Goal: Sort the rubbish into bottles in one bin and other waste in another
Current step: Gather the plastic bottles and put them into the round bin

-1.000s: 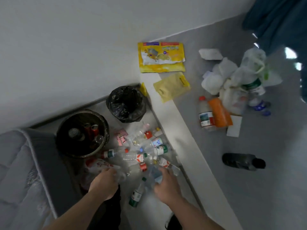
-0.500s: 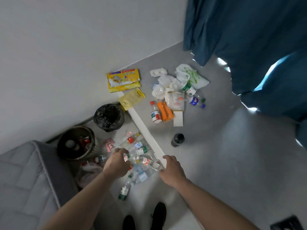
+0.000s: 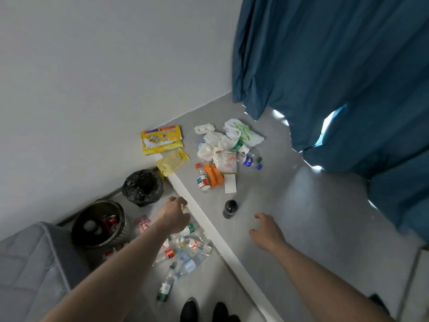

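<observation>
Grey floor (image 3: pixel 301 217), split by a white raised strip (image 3: pixel 209 226). Left of the strip: clear plastic bottles (image 3: pixel 185 249) strewn in a cluster, pink scraps (image 3: pixel 143 223), a round metal bin (image 3: pixel 99 225), a black-bagged bin (image 3: pixel 142 188). Right of it: a dark bottle (image 3: pixel 230 208), yellow packets (image 3: pixel 162 140), an orange wrapper (image 3: pixel 214 175), white bags and more bottles heaped together (image 3: pixel 228 145).

The room is dim and grey-toned. Daylight leaks through gaps at the hem of the blue curtain (image 3: pixel 336 66), blowing out to white there and throwing a pale sheen across the floor (image 3: pixel 301 205) below. Shadows are soft (deepest inside the bins (image 3: pixel 99 226)). Wide-angle distortion bends the wall edge and stretches the forearms at the bottom. Fine detail on labels is smeared and soft.
</observation>
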